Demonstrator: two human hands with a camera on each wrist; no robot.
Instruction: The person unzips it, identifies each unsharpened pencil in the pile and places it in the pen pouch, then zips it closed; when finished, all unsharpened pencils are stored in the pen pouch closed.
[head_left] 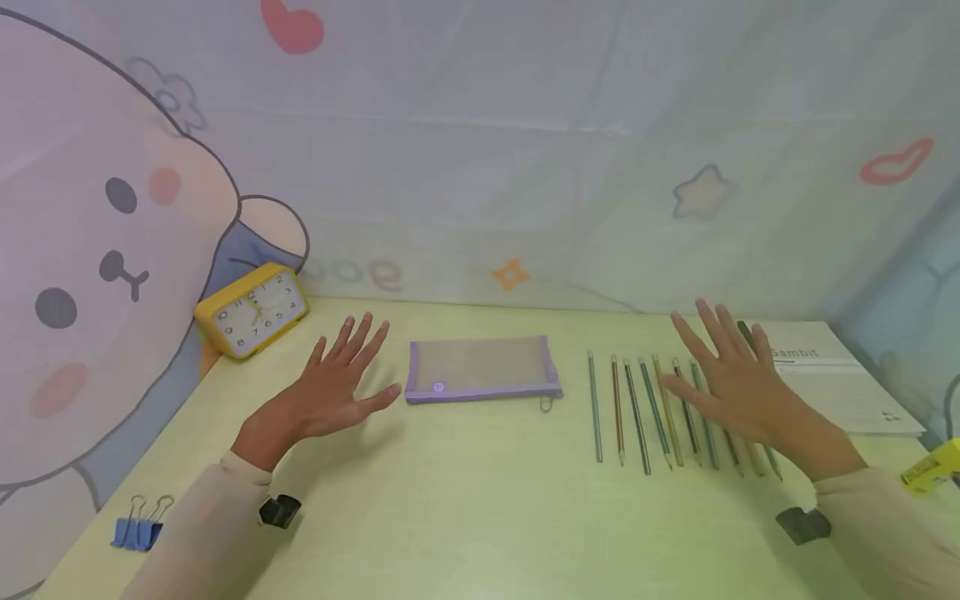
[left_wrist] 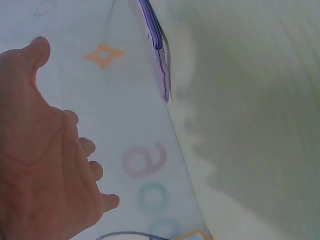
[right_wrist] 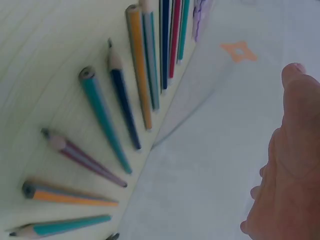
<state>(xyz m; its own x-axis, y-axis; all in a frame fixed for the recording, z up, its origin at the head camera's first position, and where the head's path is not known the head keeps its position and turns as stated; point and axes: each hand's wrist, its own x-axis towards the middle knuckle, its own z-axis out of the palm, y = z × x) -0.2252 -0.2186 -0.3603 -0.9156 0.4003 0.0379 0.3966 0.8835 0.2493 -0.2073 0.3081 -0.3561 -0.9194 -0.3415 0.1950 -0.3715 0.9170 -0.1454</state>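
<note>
Both hands hover over the table with fingers spread and nothing held. My left hand [head_left: 330, 390] is beside the left end of a flat mesh pencil case [head_left: 480, 365] with purple edging and a zipper along its front. My right hand [head_left: 738, 387] is above the right part of a row of several pencils [head_left: 636, 417], hiding some of them in the head view. In the right wrist view the pencils, teal, orange, dark blue and maroon, lie side by side, some with sharpened points, past my right palm [right_wrist: 292, 170]. The left wrist view shows my left palm [left_wrist: 45, 155] and the case's purple edge [left_wrist: 155, 35].
A yellow alarm clock [head_left: 255, 310] stands at the back left. A blue binder clip [head_left: 137, 527] lies near the left edge. At the right are a white notebook [head_left: 847, 392], a dark pen [head_left: 745, 333] on its left edge and a yellow object [head_left: 930, 468]. A printed curtain hangs behind.
</note>
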